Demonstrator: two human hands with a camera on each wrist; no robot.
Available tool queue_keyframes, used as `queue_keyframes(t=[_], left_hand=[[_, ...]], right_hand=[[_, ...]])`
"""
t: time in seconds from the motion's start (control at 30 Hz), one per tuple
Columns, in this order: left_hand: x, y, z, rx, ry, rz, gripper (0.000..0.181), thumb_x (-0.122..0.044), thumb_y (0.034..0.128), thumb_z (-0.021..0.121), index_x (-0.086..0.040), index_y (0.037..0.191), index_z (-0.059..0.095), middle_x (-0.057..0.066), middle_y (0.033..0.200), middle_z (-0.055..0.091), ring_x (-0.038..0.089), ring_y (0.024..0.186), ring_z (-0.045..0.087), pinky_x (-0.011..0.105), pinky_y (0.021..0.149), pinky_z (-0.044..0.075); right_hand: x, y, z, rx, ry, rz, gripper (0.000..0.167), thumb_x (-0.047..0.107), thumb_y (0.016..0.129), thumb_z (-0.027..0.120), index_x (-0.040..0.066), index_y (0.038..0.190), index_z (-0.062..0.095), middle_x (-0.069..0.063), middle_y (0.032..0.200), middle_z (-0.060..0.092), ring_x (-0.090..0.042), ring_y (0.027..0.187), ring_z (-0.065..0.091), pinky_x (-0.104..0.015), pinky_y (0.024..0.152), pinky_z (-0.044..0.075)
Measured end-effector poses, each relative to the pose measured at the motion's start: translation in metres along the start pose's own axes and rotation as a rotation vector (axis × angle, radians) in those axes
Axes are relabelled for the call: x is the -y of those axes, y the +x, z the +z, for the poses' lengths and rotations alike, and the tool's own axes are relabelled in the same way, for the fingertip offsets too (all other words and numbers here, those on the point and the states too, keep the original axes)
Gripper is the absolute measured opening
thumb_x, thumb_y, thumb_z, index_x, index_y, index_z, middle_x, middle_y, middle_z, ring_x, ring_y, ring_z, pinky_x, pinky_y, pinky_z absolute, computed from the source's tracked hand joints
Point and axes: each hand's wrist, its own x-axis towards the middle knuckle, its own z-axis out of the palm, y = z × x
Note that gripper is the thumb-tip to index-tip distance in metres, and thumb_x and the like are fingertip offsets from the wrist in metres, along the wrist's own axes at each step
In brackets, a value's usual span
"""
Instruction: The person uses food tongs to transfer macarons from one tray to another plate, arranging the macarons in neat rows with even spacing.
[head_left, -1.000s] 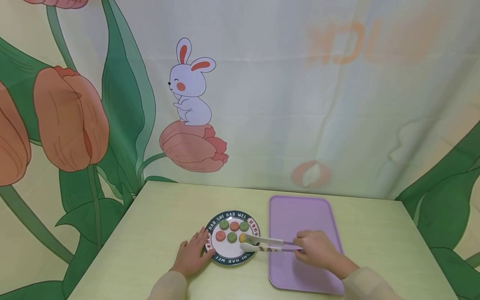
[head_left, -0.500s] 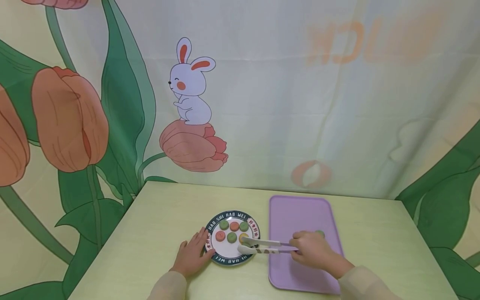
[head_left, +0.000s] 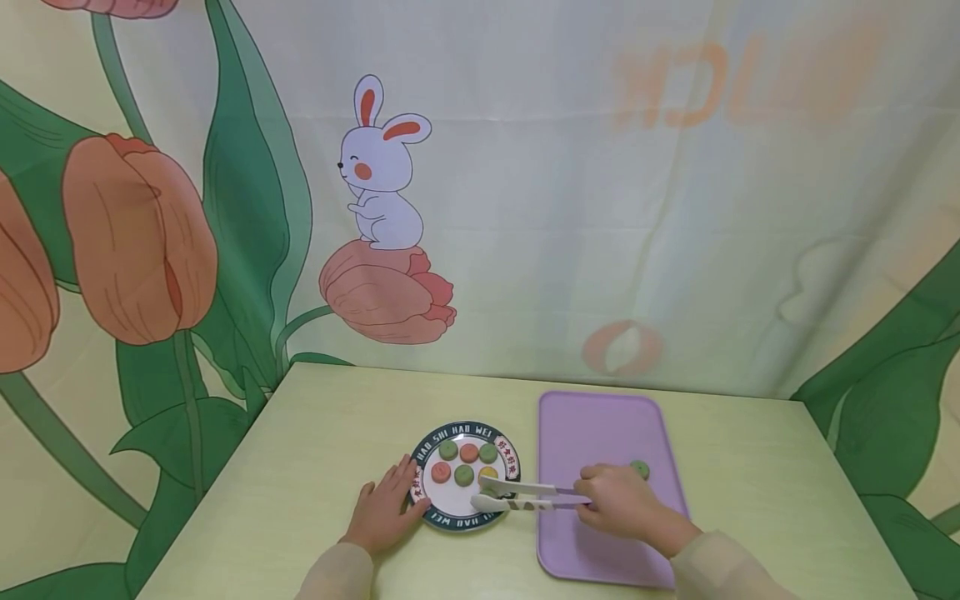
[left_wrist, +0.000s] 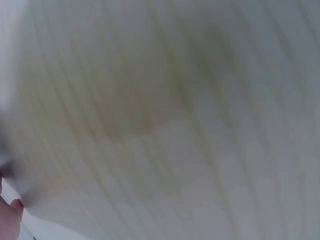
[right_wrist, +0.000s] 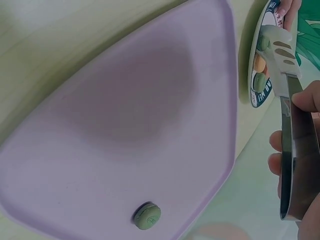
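Observation:
My right hand (head_left: 618, 500) grips a pair of tongs (head_left: 536, 504) with pale tips, above the purple tray (head_left: 592, 425). Their tips stand apart over the right part of a round plate (head_left: 462, 524) with a dark lettered rim. Several macarons lie on that plate, among them a pink macaron (head_left: 441, 472), an orange macaron (head_left: 468, 452) and a yellow macaron (head_left: 488, 473) partly covered by the tongs. Something greenish shows between the tips, mostly hidden. My left hand (head_left: 386, 507) rests with extended fingers at the plate's left rim.
On the tray, just beyond my right hand, lies a green macaron (right_wrist: 147, 216). The pale table (head_left: 262, 517) ends at a printed curtain (head_left: 510, 208) behind. Pale sleeve cloth (left_wrist: 160, 150) covers most of the left wrist view.
My right hand has shifted slightly left and toward me with the tongs, whose tips have slid off the yellow macaron. The tray's green macaron has come into view. My left hand stays put.

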Motion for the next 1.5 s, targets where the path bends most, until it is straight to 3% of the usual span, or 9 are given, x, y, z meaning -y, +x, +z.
queue_keyframes(t=[0.73,1.13,1.5], left_hand=[[-0.001,0.001,-0.002,-0.005,-0.002,0.005,0.071,-0.055,0.0841,0.042,-0.013,0.140,0.027,0.004,0.146,0.024,0.028,0.131,0.029,0.058,0.101,0.022],[-0.001,0.001,-0.002,-0.005,-0.004,0.005,0.071,-0.055,0.0836,0.043,-0.014,0.139,0.028,0.004,0.146,0.025,0.028,0.131,0.029,0.058,0.101,0.023],[-0.003,0.000,-0.004,-0.008,-0.013,0.007,0.070,-0.053,0.0841,0.044,-0.012,0.139,0.028,0.005,0.146,0.025,0.029,0.131,0.029,0.058,0.101,0.022]], right_hand=[[-0.002,-0.003,-0.009,0.067,0.016,0.044,0.010,0.025,0.066,0.065,0.016,0.066,0.061,0.011,0.058,0.043,-0.002,0.050,0.035,-0.015,0.041,0.025],[-0.007,-0.008,-0.014,0.040,-0.030,0.047,0.014,0.027,0.065,0.065,0.019,0.062,0.055,0.012,0.058,0.040,-0.003,0.048,0.034,-0.018,0.040,0.021],[-0.016,-0.017,-0.017,-0.010,-0.016,0.047,0.017,0.027,0.062,0.066,0.017,0.060,0.053,0.010,0.059,0.042,-0.005,0.049,0.038,-0.019,0.041,0.031]])
